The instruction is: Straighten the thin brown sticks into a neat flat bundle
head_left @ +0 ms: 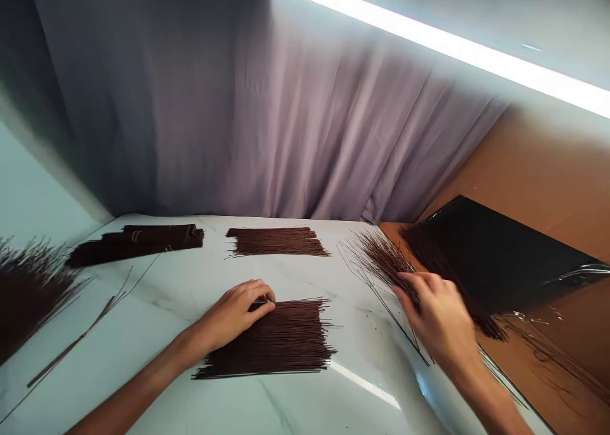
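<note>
A flat layer of thin dark brown sticks [286, 340] lies on the white marbled table in front of me, the sticks running side to side. My left hand [248, 305] rests at its upper left edge, thumb and fingers pinched together. Something dark shows between those fingers, too little of it to name. At the right, my right hand [433, 308] has its thumb and fingers around part of a loose bunch of thin brown sticks [384, 254]. The sticks fan out toward the back, and the hand hides their near part.
Another flat stack of sticks [279, 241] lies farther back. Tied bundles [152, 239] are at the back left. A thick pile [28, 295] fills the left edge, with a few loose sticks [90, 327] beside it. A black sheet [505, 257] lies on the brown surface at right. A curtain [305, 124] hangs behind.
</note>
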Tool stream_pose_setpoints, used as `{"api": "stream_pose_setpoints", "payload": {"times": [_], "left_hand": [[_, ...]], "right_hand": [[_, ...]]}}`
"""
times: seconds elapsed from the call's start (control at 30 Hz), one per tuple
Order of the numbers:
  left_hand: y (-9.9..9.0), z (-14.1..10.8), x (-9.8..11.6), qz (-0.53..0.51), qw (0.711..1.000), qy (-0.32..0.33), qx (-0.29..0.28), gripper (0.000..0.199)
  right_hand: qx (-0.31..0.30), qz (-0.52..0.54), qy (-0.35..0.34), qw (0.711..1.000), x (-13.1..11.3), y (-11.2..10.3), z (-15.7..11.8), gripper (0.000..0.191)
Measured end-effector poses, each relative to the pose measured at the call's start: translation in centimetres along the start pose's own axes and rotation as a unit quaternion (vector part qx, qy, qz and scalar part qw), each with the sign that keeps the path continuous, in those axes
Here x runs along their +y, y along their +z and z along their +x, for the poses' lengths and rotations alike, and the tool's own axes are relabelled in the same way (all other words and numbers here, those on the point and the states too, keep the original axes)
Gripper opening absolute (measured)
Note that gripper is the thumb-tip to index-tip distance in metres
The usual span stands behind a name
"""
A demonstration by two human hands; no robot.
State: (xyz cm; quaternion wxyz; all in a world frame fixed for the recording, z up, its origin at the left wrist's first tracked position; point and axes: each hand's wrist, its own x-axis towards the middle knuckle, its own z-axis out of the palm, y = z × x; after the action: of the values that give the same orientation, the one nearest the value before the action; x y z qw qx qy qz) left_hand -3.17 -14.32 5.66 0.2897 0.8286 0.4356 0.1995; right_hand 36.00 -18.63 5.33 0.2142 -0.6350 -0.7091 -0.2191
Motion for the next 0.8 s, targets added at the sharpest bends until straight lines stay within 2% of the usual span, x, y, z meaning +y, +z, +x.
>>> {"api": "stream_pose_setpoints", "payload": {"times": [0.07, 0.13, 0.2, 0.3, 0.47, 0.57, 0.8], "left_hand": [[-0.4, 0.3, -0.7, 0.038, 0.999, 0.022, 0.028, 0.024], [-0.8, 0.5, -1.4, 0.075, 0.995, 0.054, 0.047, 0.026], [-0.9, 0.7, -1.9, 0.088, 0.992, 0.071, 0.048, 0.028], [-0.6, 0.4, -1.5, 0.079, 0.994, 0.065, 0.032, 0.028], [0.5, -0.9, 0.5, 0.073, 0.994, 0.071, -0.023, 0.039], [1.2, -1.7, 1.1, 0.062, 0.995, 0.068, -0.031, 0.038], [2.3, -2.4, 2.3, -0.012, 0.999, 0.041, 0.002, 0.024]], "right_hand": [[-0.065, 0.158, -0.083, 0.982, -3.8, 0.0, 0.2, 0.026], [-0.161, 0.245, -0.129, 0.947, -7.2, -0.2, 0.5, 0.016], [-0.226, 0.267, -0.137, 0.927, -9.5, -0.4, 0.7, 0.007], [-0.257, 0.275, -0.126, 0.918, -10.8, -0.3, 0.7, 0.005], [-0.249, 0.286, -0.125, 0.917, -9.8, 0.4, 0.1, 0.016], [-0.239, 0.301, -0.134, 0.913, -9.2, 0.5, 0.1, 0.014], [-0.057, 0.326, -0.150, 0.932, -9.6, -0.1, -0.4, 0.014]]}}
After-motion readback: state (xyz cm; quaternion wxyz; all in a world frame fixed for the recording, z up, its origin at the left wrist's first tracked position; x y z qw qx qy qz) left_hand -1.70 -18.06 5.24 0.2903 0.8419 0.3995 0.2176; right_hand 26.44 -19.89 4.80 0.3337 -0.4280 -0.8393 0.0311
